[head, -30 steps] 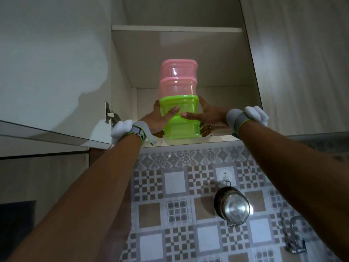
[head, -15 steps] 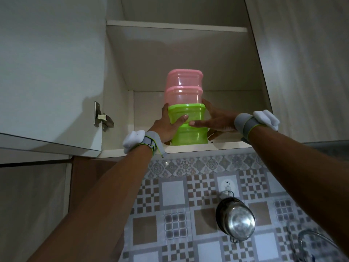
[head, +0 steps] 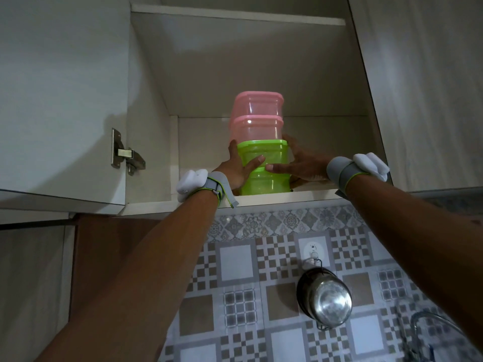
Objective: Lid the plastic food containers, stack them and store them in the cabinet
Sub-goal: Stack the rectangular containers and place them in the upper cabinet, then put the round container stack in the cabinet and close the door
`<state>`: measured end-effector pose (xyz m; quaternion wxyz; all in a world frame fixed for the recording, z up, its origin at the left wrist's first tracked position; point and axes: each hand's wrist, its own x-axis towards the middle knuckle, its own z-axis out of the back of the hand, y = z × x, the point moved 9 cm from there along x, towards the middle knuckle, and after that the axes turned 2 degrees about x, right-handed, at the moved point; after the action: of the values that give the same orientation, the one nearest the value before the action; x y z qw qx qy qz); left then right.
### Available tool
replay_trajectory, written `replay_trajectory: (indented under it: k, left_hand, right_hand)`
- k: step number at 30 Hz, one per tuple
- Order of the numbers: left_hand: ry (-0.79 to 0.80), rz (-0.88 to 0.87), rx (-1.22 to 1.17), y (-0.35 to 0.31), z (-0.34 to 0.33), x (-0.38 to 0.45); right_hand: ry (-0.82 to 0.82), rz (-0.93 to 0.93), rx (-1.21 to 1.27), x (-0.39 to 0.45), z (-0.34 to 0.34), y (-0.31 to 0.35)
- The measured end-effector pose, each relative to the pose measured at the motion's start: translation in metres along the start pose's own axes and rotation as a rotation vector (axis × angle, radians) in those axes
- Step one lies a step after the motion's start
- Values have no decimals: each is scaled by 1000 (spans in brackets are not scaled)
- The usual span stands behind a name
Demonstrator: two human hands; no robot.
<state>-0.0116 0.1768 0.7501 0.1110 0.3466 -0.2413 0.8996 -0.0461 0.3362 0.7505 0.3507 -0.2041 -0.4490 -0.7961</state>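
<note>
Hands (head: 235, 171) gripping stack (head: 261, 152), pot (head: 325, 300) below

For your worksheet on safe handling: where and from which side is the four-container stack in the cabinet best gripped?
Grip the stack low, on the green containers, one palm on each side wall, as the left hand and right hand do. It is tall and narrow; holding the pink containers on top would probably tip it or lift them off.
</note>
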Motion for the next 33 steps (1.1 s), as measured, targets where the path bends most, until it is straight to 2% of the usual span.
replay_trajectory:
  k: [8, 11, 14, 17, 20, 25, 30, 33]
  left_hand:
    - [99, -39, -63, -2, -3, -6]
    - [90, -12, 14, -2, 0, -14]
    - [68, 21, 112, -2, 5, -25]
    - [-13, -3, 211, -15, 20, -37]
    - [-140, -54, 200, -23, 33, -61]
    - [-362, -162, 193, -33, 51, -131]
    - [-565, -353, 138, -29, 45, -243]
    - [-489, -323, 106, 8, 7, -313]
  right_hand:
    - [3, -18, -2, 2, 1, -4]
    - [-3, -54, -70, -1, 2, -3]
    - [-74, -72, -168, -7, 6, 0]
    - [-210, -6, -301, -19, 19, 15]
    - [-298, 81, -326, -42, 18, 26]
    - [-589, 299, -508, -114, 1, 65]
    - [-632, 429, -577, -197, -64, 88]
    - [-592, 469, -541, -253, -121, 75]
